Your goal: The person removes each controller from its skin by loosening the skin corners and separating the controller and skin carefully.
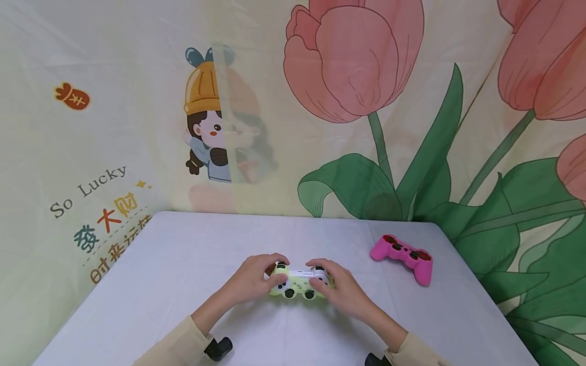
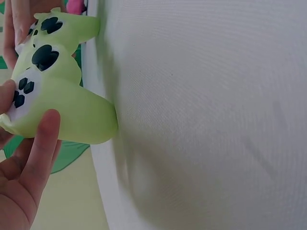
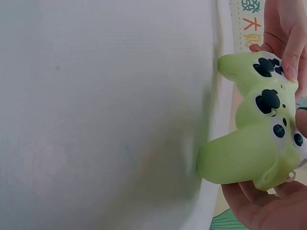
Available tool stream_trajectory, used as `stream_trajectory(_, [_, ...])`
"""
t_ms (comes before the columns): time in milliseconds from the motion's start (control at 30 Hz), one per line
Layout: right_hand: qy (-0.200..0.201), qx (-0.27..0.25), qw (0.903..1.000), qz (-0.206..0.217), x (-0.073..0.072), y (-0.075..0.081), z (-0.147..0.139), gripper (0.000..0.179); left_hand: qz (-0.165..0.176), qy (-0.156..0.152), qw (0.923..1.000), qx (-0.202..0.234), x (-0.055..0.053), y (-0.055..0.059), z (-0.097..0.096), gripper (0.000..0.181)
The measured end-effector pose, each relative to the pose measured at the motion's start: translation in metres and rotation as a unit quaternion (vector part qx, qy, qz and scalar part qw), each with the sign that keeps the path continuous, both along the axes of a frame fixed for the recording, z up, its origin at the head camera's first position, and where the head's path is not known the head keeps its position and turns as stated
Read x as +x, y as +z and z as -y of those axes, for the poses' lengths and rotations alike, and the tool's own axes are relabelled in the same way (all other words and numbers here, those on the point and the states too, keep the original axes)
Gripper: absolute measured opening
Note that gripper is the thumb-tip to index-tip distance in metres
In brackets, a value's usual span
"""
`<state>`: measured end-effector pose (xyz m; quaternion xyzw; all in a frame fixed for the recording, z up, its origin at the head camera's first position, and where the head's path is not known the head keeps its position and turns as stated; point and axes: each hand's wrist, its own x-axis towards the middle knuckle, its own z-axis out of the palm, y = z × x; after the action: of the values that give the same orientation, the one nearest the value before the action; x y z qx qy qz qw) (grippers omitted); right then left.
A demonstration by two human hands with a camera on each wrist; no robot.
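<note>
A white game controller [image 1: 300,273] in a light green silicone cover [image 2: 72,105] is held between both hands over the middle of the white table. Its black thumbsticks [image 2: 45,57] face up toward the head camera, and the handles point down at the tabletop. My left hand [image 1: 256,275] grips the left side, thumb beside the direction buttons. On the opposite side, my right hand [image 1: 344,291] holds the controller, its thumb over the face and fingers behind the handle. In the right wrist view, the cover's rim [image 3: 268,177] stands out loosely near those fingers.
A pink game controller [image 1: 403,256] with dark buttons lies at the table's right rear. The white-covered table [image 1: 183,284] ends at a backdrop [image 1: 270,198] printed with tulips and a cartoon figure. Black wrist cameras [image 1: 218,348] sit at both sleeves.
</note>
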<state>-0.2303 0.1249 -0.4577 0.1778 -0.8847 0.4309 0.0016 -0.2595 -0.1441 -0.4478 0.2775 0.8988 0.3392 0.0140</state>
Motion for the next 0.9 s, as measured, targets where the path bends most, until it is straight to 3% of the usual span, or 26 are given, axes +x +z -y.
stream_trajectory(200, [0.002,-0.012,0.9999,0.007,-0.001,-0.002,0.0,0.022,0.008,0.006,0.9999,0.006,0.002,0.002,0.0,0.026])
stream_trajectory(400, [0.025,-0.012,0.9996,0.003,-0.002,-0.001,-0.003,0.018,0.018,-0.015,0.9996,0.015,0.001,0.003,0.005,0.03])
stream_trajectory(633, [0.055,-0.01,0.9981,-0.024,-0.002,-0.002,-0.008,0.017,0.027,-0.09,0.9956,0.005,-0.01,0.009,0.013,0.037])
stream_trajectory(900, [0.083,0.004,0.9953,-0.049,0.0,0.0,-0.018,0.016,0.117,-0.175,0.9775,0.017,-0.022,0.015,0.012,0.043])
